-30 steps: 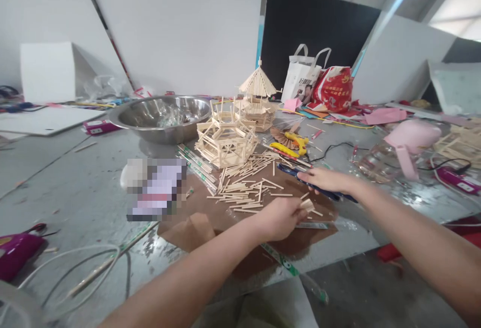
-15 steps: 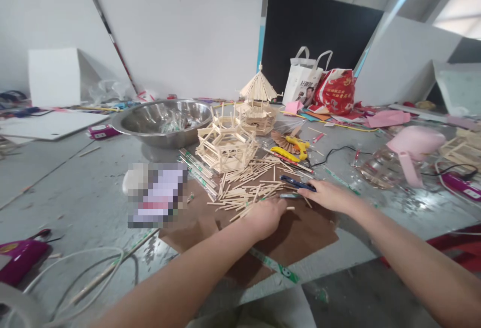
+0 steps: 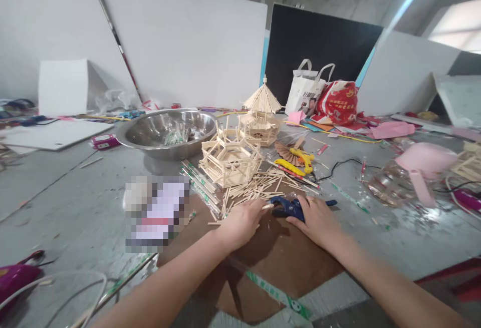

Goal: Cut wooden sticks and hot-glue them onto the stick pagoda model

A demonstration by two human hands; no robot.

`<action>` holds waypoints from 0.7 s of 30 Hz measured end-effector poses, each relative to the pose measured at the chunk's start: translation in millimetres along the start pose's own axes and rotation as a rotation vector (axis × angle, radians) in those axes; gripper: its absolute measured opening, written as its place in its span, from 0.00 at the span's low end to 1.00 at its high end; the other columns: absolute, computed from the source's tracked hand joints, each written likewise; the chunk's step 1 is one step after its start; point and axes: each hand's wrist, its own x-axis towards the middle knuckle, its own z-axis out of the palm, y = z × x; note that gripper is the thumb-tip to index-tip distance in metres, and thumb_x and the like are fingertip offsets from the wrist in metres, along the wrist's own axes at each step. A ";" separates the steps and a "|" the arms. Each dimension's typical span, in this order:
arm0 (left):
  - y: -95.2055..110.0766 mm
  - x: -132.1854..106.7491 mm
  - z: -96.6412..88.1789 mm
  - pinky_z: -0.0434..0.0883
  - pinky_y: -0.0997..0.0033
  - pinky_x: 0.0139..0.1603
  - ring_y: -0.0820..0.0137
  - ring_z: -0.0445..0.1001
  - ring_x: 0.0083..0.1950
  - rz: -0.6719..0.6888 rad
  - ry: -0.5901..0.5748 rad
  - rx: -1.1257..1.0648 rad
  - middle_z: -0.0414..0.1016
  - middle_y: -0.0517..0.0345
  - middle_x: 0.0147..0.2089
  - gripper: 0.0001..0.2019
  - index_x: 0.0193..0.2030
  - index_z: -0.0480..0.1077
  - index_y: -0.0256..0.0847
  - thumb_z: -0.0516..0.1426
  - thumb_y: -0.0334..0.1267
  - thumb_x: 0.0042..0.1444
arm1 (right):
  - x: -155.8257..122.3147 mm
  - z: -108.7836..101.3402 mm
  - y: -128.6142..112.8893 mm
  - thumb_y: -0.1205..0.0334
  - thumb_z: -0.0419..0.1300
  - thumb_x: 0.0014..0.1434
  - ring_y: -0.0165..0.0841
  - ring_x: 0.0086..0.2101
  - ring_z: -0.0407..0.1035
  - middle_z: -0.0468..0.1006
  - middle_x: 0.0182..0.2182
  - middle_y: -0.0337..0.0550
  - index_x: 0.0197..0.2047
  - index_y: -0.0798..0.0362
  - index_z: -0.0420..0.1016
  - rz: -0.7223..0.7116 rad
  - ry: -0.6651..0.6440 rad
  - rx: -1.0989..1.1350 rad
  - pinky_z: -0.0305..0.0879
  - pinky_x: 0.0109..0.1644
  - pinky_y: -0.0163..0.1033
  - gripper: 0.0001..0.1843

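Note:
My left hand [image 3: 242, 222] is closed on a short wooden stick [image 3: 268, 207], its pale end poking out past the fingertips. My right hand [image 3: 318, 219] is wrapped around a blue hand cutter [image 3: 287, 208], whose head faces the end of the stick; whether they touch I cannot tell. Below both hands lies a brown sheet [image 3: 293, 263]. Just beyond them is a loose pile of wooden sticks [image 3: 259, 185]. A six-sided stick framework [image 3: 231, 162] stands behind the pile, and a stick pavilion with a pointed roof [image 3: 263, 100] rises farther back.
On the left are a steel basin [image 3: 130, 140] and a blurred-out phone [image 3: 161, 210]. A yellow glue gun [image 3: 303, 159] lies beyond the pile. To the right stands a clear jug with a pink lid [image 3: 424, 160]. A green-printed wrapper strip [image 3: 276, 293] lies in front.
The left hand has lifted out of the pile with a stick. My right hand has turned the cutter and brought it over the brown sheet, close to that stick. The view has tilted slightly.

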 end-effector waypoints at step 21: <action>-31.7 30.1 -72.7 0.64 0.76 0.22 0.76 0.67 0.22 -0.296 0.427 -0.834 0.68 0.60 0.25 0.12 0.28 0.62 0.35 0.49 0.43 0.48 | 147.2 -51.3 -51.6 0.66 0.47 0.50 0.31 0.38 0.66 0.69 0.45 0.45 0.47 0.56 0.64 -0.166 0.228 0.607 0.60 0.43 0.36 0.20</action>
